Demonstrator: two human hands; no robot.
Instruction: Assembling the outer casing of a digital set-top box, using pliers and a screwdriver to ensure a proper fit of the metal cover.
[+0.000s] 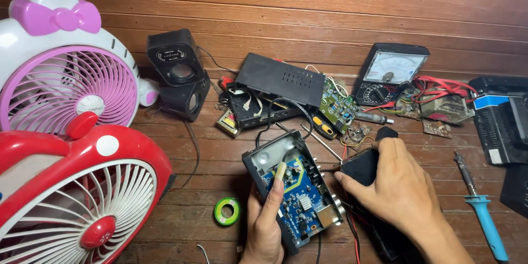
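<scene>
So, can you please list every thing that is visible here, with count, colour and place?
opened device with blue circuit board: 1, grey case, bottom centre, held
black block: 1, beside the device, held
fans: 2, pink and white top left, red and white bottom left
speakers: 2, black, upper left of centre
black box with lid off: 1, centre
green board: 1, right of that box
analogue meter: 1, black, upper right
solder reel: 1, green, bottom centre
soldering iron: 1, blue handle, right
left hand: grip on device
right hand: grip on black block
</scene>
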